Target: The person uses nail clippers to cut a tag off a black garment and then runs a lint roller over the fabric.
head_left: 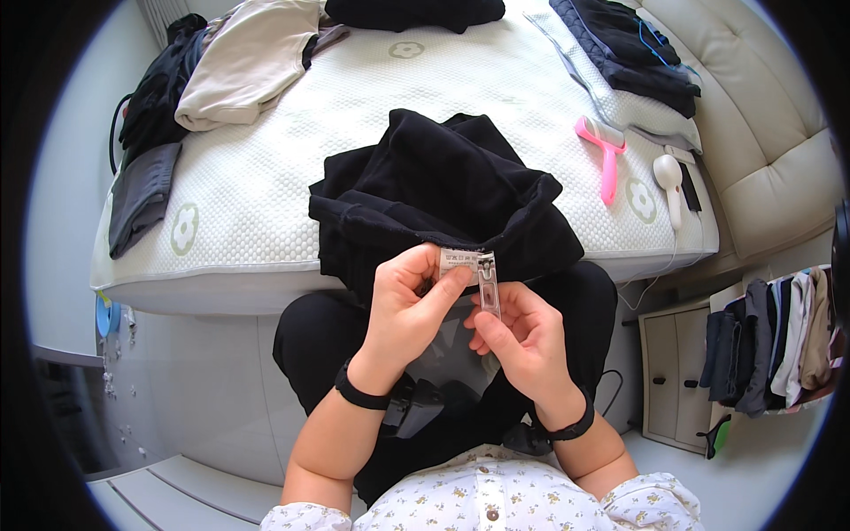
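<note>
Now left hand [403,305] pinches label [456,261], right hand [522,341] grips clipper [488,283] at mattress edge [221,279]

Wore white floral blouse [496,504] with brown button at 6 o'clock; black bands on both wrists, black trousers [305,341] towards centre.

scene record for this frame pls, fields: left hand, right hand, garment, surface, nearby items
left hand: left hand pinches the pale label of the black garment
right hand: right hand holds metal nail clippers at the label
garment: bunched at the edge of the mattress
surface: white quilted
nearby items: pink lint roller, white handheld device, beige garment
</note>
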{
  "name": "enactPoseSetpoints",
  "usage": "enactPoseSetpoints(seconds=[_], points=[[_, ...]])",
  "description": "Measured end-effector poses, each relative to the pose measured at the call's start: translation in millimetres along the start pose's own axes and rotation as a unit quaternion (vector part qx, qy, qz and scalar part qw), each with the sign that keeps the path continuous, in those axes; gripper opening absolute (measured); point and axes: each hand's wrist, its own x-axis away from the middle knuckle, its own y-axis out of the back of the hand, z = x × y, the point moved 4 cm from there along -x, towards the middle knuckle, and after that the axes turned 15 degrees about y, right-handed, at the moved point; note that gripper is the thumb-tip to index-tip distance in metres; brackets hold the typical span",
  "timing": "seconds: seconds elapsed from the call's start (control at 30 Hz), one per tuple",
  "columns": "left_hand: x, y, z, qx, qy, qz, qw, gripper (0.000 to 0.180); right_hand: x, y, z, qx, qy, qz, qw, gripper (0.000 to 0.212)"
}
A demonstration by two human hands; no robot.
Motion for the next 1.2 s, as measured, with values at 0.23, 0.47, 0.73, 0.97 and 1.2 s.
enactPoseSetpoints(seconds=[0.23, 0.47, 0.73, 0.97, 1.2], points=[[0.3, 1.6, -3.2, -0.046, -0.022, -0.005, 0.999, 0.007, 2.0, 0.1, 1.5, 0.011, 0.005, 0.010, 1.000, 0.024], [-1.7, 4.2, -2.3, -0.092, -0.042, -0.006, 0.995, 0.008, 3.8, -1.3, 2.1, 0.005, 0.006, 0.002, 1.000, 0.025], [-1.8, 5.1, 1.2, -0.114, -0.053, 0.010, 0.992, 0.005, 6.7, -2.6, 3.1, 0.005, 0.002, 0.006, 1.000, 0.024], [0.0, 1.8, -1.7, -0.092, -0.073, -0.008, 0.993, 0.012, 8.1, -4.2, 6.2, -0.001, -0.005, 0.004, 1.000, 0.022], [1.8, 2.3, 0.8, -0.103, -0.058, 0.022, 0.993, 0.006, 9.7, -6.1, 6.0, -0.015, -0.009, -0.001, 1.000, 0.019]])
